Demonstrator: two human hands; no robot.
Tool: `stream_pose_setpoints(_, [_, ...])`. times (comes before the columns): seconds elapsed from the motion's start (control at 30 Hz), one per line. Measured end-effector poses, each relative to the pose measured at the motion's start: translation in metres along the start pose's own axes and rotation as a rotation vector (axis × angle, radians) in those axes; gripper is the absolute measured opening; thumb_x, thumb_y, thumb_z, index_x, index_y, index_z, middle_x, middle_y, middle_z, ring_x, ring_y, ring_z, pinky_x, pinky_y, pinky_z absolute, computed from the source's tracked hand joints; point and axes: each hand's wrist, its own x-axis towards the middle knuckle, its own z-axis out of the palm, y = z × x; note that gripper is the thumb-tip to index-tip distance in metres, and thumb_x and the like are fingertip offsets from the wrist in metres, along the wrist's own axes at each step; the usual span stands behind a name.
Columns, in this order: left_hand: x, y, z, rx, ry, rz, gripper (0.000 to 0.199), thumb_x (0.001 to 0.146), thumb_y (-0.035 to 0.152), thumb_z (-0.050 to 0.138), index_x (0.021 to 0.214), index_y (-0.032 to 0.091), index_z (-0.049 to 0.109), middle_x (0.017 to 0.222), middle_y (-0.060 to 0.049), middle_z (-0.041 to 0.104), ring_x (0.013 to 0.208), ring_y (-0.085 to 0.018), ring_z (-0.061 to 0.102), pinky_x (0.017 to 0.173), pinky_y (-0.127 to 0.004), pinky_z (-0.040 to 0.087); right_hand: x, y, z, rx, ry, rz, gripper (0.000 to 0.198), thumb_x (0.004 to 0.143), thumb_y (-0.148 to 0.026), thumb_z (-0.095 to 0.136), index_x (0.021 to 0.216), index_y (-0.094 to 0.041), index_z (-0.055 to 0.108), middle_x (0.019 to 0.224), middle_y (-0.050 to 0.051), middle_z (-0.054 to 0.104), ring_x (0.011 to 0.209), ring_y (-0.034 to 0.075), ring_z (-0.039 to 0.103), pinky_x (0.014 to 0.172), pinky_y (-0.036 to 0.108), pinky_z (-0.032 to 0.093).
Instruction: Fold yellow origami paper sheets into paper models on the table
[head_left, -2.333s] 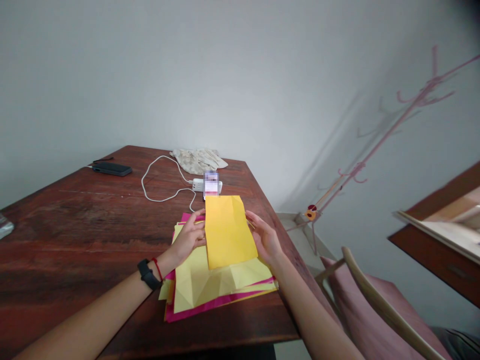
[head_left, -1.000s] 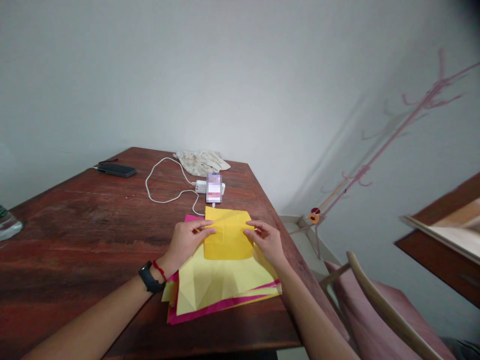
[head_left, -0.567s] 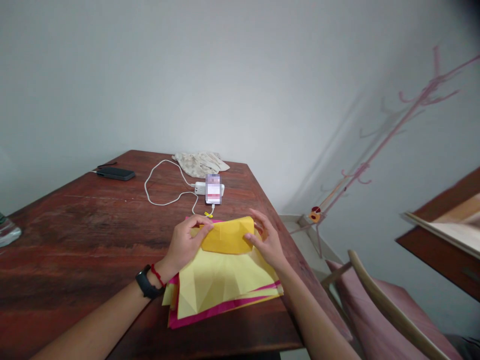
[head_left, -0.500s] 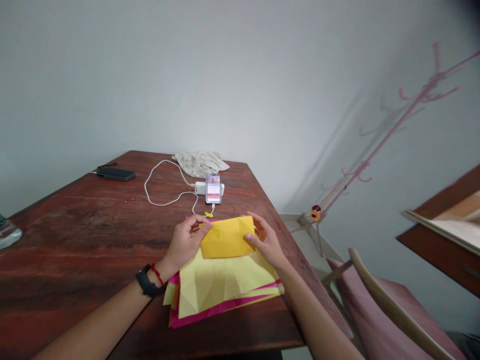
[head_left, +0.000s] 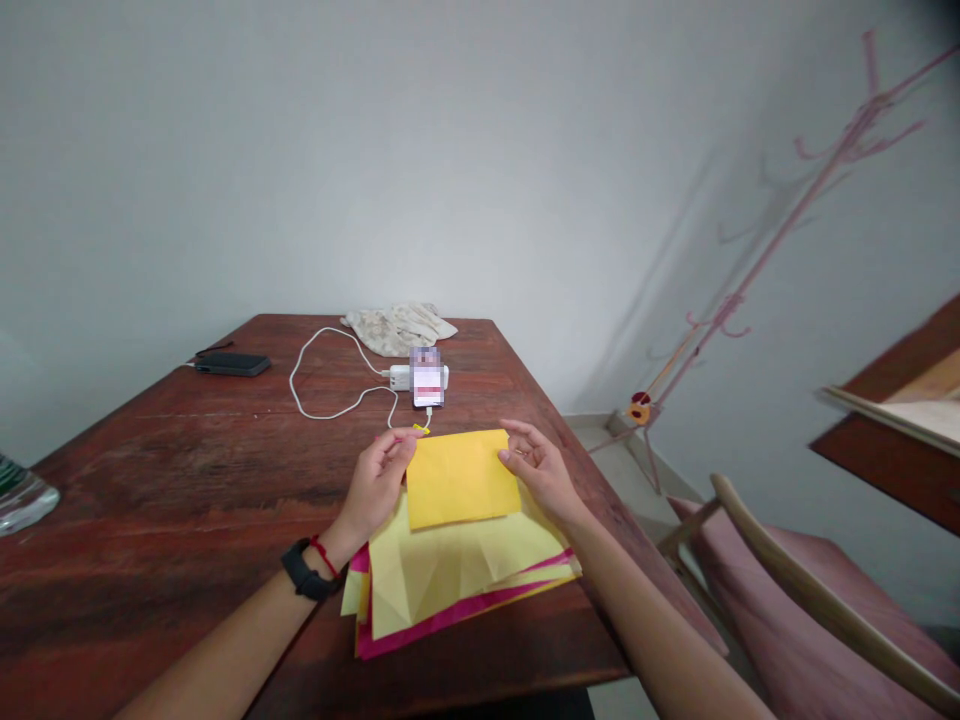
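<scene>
A folded sheet of bright yellow paper [head_left: 463,482] is held between my two hands above a stack of coloured paper. My left hand [head_left: 377,482] pinches its upper left corner, with some fingers tucked out of sight behind it. At the opposite edge, my right hand [head_left: 543,470] grips the upper right corner between its thumb and bent fingers. Beneath lies the loose stack of paper [head_left: 450,580], pale yellow on top with magenta and deeper yellow edges showing. The top pale sheet has crease lines across it.
Behind the papers a phone [head_left: 427,385] rests on a white power bank [head_left: 399,377] with a looping white cable [head_left: 294,385]. A crumpled cloth [head_left: 397,328], a dark device [head_left: 232,364] and a clear bottle [head_left: 22,495] are on the wooden table [head_left: 187,480]. A chair [head_left: 780,590] stands right.
The yellow paper now faces me flatter and shows more of its height. My right thumb has moved up its edge. The view has shifted slightly.
</scene>
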Motion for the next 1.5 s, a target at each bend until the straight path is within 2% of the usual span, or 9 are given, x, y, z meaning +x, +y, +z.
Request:
stream_pose_setpoints(0.17, [0.001,-0.001,-0.005,-0.126,-0.168,-0.089,0.041,0.088,0.04,0.059,0.12,0.015,0.064,0.114,-0.013,0.072,0.085,-0.023,0.073,0.063,-0.028,0.057,0.004,0.001,-0.005,0.153,0.092,0.187,0.048,0.07,-0.035,0.083,0.112,-0.025,0.064,0.077,-0.003,0.064,0.066,0.014,0.06,0.062,0.025,0.048])
stream_pose_setpoints(0.4, [0.002,-0.003,-0.004,0.314,-0.258,0.102,0.032,0.084,0.026,0.062,0.114,0.017,0.07,0.115,-0.011,0.074,0.104,-0.023,0.069,0.083,-0.03,0.054,0.004,0.001,-0.008,0.236,0.005,0.398,0.043,0.067,-0.031,0.084,0.105,-0.02,0.067,0.088,0.003,0.072,0.071,0.017,0.067,0.066,0.027,0.053])
stream_pose_setpoints(0.57, [0.001,-0.017,-0.001,0.565,-0.176,0.054,0.024,0.088,0.035,0.061,0.096,0.017,0.073,0.088,-0.007,0.077,0.077,-0.022,0.071,0.066,-0.028,0.052,0.011,0.011,-0.012,0.125,0.145,0.286,0.044,0.074,-0.047,0.077,0.108,-0.022,0.066,0.094,0.005,0.072,0.077,0.019,0.068,0.068,0.029,0.053])
stream_pose_setpoints(0.7, [-0.001,-0.026,-0.001,0.683,-0.1,0.005,0.043,0.087,0.035,0.063,0.125,0.016,0.061,0.069,-0.002,0.073,0.062,-0.021,0.069,0.06,-0.027,0.048,0.014,0.005,-0.021,-0.169,0.269,0.038,0.043,0.079,-0.054,0.072,0.11,-0.024,0.066,0.105,0.007,0.071,0.091,0.021,0.067,0.079,0.034,0.054])
stream_pose_setpoints(0.97, [-0.002,-0.03,0.002,0.547,-0.065,-0.144,0.09,0.086,0.034,0.066,0.156,0.017,0.012,0.051,0.009,0.059,0.041,-0.017,0.06,0.044,-0.022,0.039,-0.022,-0.018,0.005,-0.775,-0.676,-0.28,0.09,0.063,-0.047,0.09,0.142,-0.028,0.053,0.146,0.013,0.052,0.136,0.033,0.047,0.114,0.049,0.037])
stream_pose_setpoints(1.13, [0.002,-0.032,0.001,0.146,-0.121,-0.268,0.083,0.082,0.045,0.068,0.145,0.022,0.02,0.07,0.001,0.07,0.035,-0.015,0.061,0.031,-0.017,0.033,-0.028,-0.009,0.017,-0.92,-0.754,-0.295,0.086,0.07,-0.034,0.088,0.146,-0.026,0.048,0.15,0.014,0.048,0.136,0.032,0.048,0.112,0.047,0.041])
stream_pose_setpoints(1.27, [0.004,-0.037,-0.001,0.088,-0.134,-0.339,0.072,0.081,0.049,0.069,0.135,0.021,0.03,0.089,-0.008,0.074,0.04,-0.016,0.067,0.031,-0.015,0.033,-0.023,-0.01,0.013,-0.867,-0.657,-0.362,0.051,0.082,-0.018,0.073,0.132,-0.022,0.062,0.136,0.013,0.062,0.125,0.026,0.059,0.107,0.042,0.047])
stream_pose_setpoints(1.43, [0.004,-0.034,-0.005,0.481,-0.021,-0.066,0.09,0.087,0.043,0.066,0.155,0.019,0.011,0.129,-0.022,0.064,0.09,-0.028,0.075,0.074,-0.042,0.06,-0.019,-0.018,0.007,-0.789,-0.522,-0.333,0.024,0.091,-0.018,0.057,0.104,-0.024,0.076,0.128,0.009,0.067,0.118,0.024,0.064,0.104,0.041,0.048])
stream_pose_setpoints(1.5, [0.003,-0.027,-0.006,0.73,0.101,0.188,0.09,0.086,0.038,0.069,0.156,0.018,0.017,0.153,-0.025,0.041,0.131,-0.036,0.054,0.106,-0.055,0.045,-0.018,-0.019,0.005,-0.775,-0.539,-0.267,0.02,0.091,-0.022,0.059,0.099,-0.025,0.077,0.118,0.008,0.072,0.11,0.024,0.067,0.1,0.041,0.05])
